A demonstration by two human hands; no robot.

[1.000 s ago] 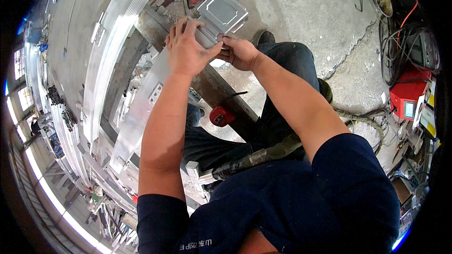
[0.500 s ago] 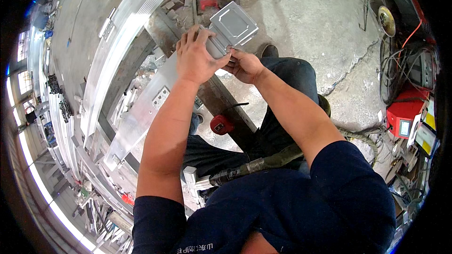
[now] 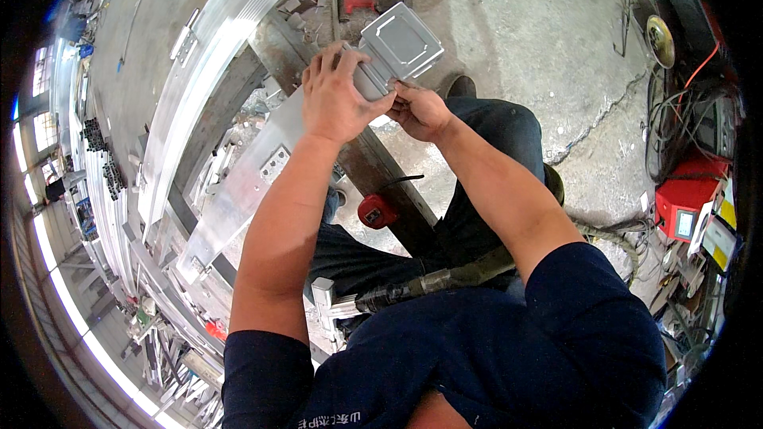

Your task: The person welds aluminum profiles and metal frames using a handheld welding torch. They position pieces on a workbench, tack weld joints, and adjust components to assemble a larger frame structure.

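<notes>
A long silver metal post (image 3: 238, 191) lies slanting from lower left to upper right, its far end topped by a grey square cap (image 3: 401, 41) with a stepped collar. My left hand (image 3: 340, 103) is wrapped over the post's end just below the cap, thumb toward my right hand. Close beside it, my right hand (image 3: 421, 111) has its fingers pinched together at the collar's right edge. Whatever sits between those fingertips is hidden. The post rests across a dark steel beam (image 3: 393, 179), on which a red tape measure (image 3: 377, 210) lies nearer to me.
A red-and-black power tool (image 3: 366, 3) lies on the concrete floor beyond the cap. Another silver post (image 3: 211, 48) stretches along the left. A red machine (image 3: 679, 199) with cables stands at right. A thick dark hose (image 3: 445, 280) crosses my lap.
The whole view has shifted slightly, with things appearing a little farther right. Both hands keep the same hold at the post's end.
</notes>
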